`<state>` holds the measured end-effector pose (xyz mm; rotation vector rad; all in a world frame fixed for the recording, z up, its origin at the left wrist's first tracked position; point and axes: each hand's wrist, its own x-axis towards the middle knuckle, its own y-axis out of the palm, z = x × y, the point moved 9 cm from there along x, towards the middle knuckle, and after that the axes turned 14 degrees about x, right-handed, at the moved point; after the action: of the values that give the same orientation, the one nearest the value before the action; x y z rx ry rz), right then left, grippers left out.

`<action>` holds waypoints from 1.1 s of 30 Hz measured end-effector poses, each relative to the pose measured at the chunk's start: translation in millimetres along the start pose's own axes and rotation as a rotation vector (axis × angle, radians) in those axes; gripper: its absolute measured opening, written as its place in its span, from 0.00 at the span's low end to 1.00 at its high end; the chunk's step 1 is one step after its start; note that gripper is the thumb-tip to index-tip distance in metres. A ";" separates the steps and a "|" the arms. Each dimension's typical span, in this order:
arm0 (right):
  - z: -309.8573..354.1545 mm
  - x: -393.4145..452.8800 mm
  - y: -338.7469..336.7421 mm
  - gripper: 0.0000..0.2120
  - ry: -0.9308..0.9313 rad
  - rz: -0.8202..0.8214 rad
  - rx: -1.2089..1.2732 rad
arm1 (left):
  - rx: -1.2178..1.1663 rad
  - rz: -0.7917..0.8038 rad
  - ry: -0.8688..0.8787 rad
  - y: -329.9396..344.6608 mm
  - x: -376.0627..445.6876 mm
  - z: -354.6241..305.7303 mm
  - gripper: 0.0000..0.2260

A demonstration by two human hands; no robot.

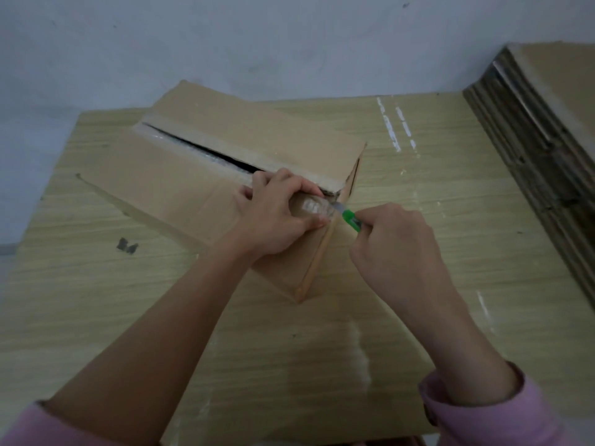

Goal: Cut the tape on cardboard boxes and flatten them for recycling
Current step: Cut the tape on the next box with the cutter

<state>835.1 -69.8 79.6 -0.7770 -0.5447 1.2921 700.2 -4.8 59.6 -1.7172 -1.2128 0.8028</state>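
Observation:
A brown cardboard box (180,175) lies at an angle on the wooden table (96,284). Its top seam is slit open along most of its length, showing a dark gap. Clear tape (317,207) still wraps the near right end of the seam. My left hand (277,214) presses down on the box top at that end, fingers curled over the flap edge. My right hand (396,249) grips a green utility knife (351,220), whose blade touches the tape at the box's edge.
A tall stack of flattened cardboard (541,149) leans at the right side of the table. A pale wall (225,43) rises behind the table. A small dark scrap (127,245) lies on the tabletop to the left. Pink sleeves cover both forearms near the bottom.

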 end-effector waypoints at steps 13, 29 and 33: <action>9.6 -0.8 7.8 0.14 0.013 0.018 0.009 | -0.031 -0.012 -0.008 1.8 1.5 2.7 0.11; 5.6 -5.0 -10.7 0.06 0.048 0.035 0.008 | -0.028 -0.017 0.002 2.8 0.3 4.5 0.11; 12.4 -9.3 -7.2 0.10 0.034 0.027 -0.091 | -0.052 -0.021 0.010 1.4 0.0 3.9 0.12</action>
<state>828.6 -77.0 93.6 -0.8827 -0.5704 1.2837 697.4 -3.9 56.7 -1.7460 -1.2531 0.7556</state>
